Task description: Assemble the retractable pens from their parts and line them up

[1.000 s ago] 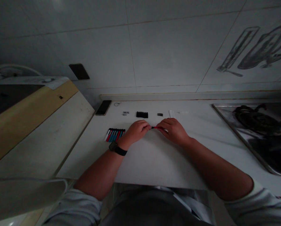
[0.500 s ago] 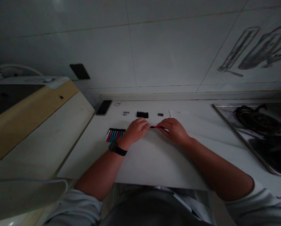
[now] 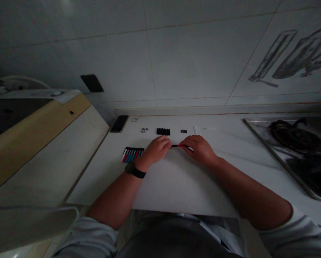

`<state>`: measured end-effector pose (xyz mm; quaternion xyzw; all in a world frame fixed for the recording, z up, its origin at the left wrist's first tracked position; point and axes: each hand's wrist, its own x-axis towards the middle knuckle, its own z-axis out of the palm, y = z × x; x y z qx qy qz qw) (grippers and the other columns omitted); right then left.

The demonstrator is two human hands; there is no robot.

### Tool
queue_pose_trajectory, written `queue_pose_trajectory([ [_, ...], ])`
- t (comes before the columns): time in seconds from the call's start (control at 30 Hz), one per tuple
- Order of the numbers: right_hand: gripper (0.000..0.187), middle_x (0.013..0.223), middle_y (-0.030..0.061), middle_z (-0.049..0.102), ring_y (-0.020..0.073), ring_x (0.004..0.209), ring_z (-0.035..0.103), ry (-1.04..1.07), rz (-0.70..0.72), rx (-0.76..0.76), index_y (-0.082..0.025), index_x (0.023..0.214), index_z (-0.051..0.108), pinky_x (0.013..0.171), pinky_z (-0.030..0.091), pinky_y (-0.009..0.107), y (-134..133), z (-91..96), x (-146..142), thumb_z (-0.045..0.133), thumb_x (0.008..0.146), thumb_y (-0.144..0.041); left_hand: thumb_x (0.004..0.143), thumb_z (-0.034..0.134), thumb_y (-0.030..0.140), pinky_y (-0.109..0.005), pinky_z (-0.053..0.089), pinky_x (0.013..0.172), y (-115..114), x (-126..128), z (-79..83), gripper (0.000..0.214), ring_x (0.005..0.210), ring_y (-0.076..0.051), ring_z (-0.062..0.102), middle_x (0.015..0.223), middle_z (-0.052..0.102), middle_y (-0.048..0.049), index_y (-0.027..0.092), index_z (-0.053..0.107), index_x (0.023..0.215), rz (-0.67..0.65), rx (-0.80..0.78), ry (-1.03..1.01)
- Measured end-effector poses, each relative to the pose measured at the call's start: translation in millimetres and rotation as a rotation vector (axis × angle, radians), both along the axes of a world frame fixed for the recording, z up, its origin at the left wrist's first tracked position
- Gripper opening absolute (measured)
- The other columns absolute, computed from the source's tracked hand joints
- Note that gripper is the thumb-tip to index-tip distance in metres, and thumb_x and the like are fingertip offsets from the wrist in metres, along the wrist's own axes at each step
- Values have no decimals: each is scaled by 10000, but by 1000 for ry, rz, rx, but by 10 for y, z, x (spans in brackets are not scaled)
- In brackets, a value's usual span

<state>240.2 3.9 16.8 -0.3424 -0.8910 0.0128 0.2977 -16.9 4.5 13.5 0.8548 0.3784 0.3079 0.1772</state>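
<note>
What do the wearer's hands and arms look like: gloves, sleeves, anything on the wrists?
No gloves on the left hand or right hand. The left wrist has a black watch with a dark face and black band; nothing is worn on the right wrist. The left sleeve and right sleeve are light grey, creased, and leave the forearms bare.
</note>
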Motion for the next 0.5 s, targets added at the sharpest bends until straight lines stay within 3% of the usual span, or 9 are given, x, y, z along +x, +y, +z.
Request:
queue_pose_trajectory([
  [0.13, 179, 989, 96, 765, 237, 900, 679, 3, 1, -2, -201, 1054, 756, 835, 463, 379, -5, 16, -4, 595, 1022, -273, 1016, 602, 282, -364, 526, 908, -6, 2, -4, 103, 1006, -205, 620, 1052, 645, -65, 192, 653, 1009, 15, 6, -4],
  [0.2, 178, 995, 96, 765, 237, 904, 679, 12, -5, -2, -201, 1049, 756, 837, 464, 380, -6, 20, -2, 593, 1020, -265, 972, 678, 295, -364, 531, 901, -20, 3, 6, 152, 1015, -209, 623, 1090, 644, -71, 197, 644, 1083, 39, 7, -25],
  [0.27, 174, 998, 92, 763, 235, 905, 681, 15, -6, -3, -202, 1050, 757, 838, 464, 378, -7, 21, -2, 595, 1018, -257, 992, 655, 324, -370, 531, 923, -26, 5, 14, 168, 1033, -209, 627, 1105, 645, -72, 202, 645, 1107, 44, 4, -35],
  [0.4, 174, 985, 87, 761, 232, 896, 678, 12, 4, -10, -209, 1056, 760, 835, 462, 375, -10, 15, -4, 600, 1015, -260, 1085, 453, 323, -383, 526, 962, -7, 4, 9, 266, 1027, -202, 626, 1048, 649, -71, 198, 666, 990, -2, -5, 0],
  [0.5, 173, 977, 87, 760, 231, 891, 674, 10, 4, -15, -210, 1049, 762, 832, 457, 370, -9, 17, -6, 602, 1014, -269, 1054, 524, 300, -376, 530, 935, 0, -1, -6, 175, 1018, -205, 620, 1050, 642, -72, 196, 652, 996, -10, 6, 0],
])
